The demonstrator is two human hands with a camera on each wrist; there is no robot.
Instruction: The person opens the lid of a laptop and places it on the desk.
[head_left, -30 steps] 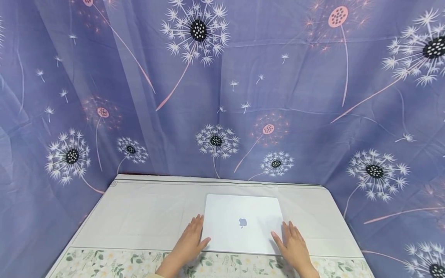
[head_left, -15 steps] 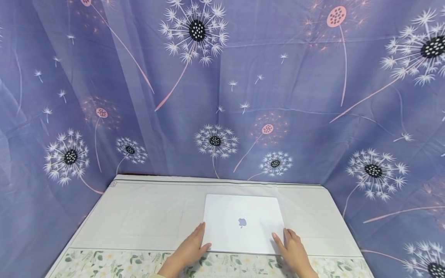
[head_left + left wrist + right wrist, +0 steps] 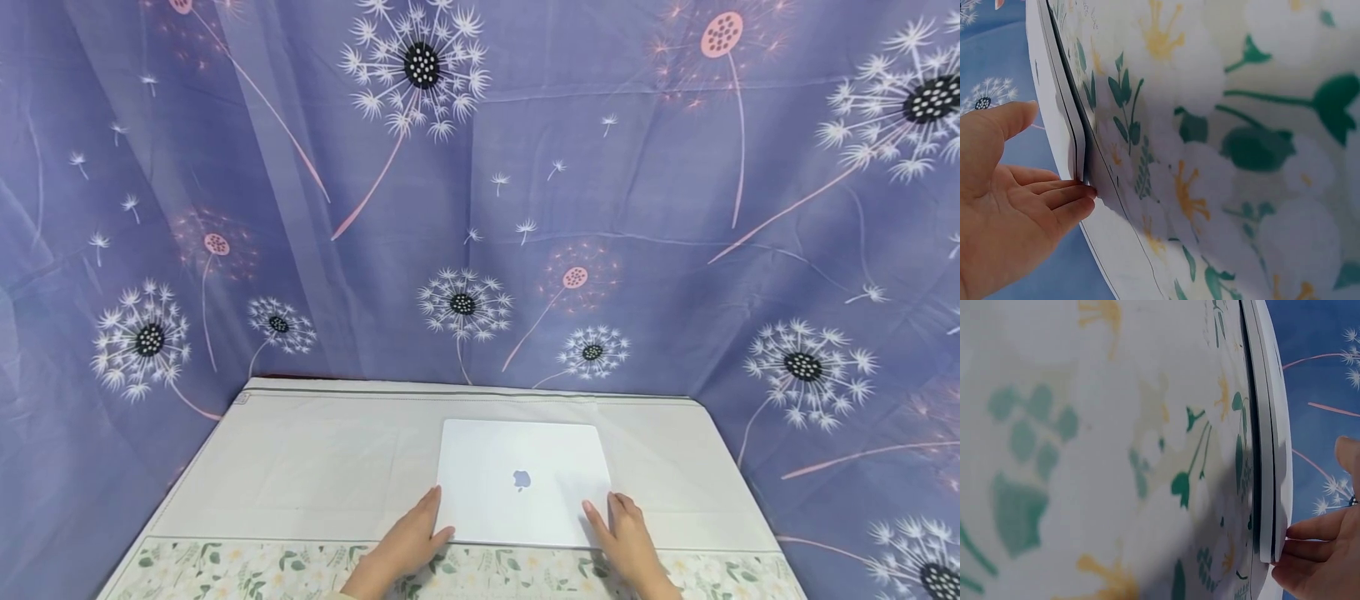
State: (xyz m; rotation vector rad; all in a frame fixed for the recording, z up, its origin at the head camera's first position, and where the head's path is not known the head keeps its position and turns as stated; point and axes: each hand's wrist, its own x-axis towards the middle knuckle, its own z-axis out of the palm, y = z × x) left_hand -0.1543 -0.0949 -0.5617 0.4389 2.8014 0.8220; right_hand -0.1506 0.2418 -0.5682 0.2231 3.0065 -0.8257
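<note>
A closed silver laptop [image 3: 517, 521] with an apple logo lies flat on the white part of the table cover. My left hand [image 3: 408, 537] is at its left side; in the left wrist view its fairly straight fingers [image 3: 1063, 199] reach the laptop's edge, fingertips right at the underside. The left thumb [image 3: 1019, 117] stands raised off the lid. On the other side, my right hand [image 3: 630, 537] has its fingertips against the right edge, seen in the right wrist view as fingers [image 3: 1316, 540] touching the rim. Its thumb [image 3: 596, 518] hovers over the lid's corner.
A floral cloth strip [image 3: 247, 567] runs along the near side of the table. White cover [image 3: 322, 458] spreads to both sides of the laptop. Blue-purple dandelion curtains [image 3: 390, 333] hang behind and at both sides.
Both hands have drawn slightly toward me along the laptop's sides, and their fingertips have moved in to its edges. The laptop has stayed in place.
</note>
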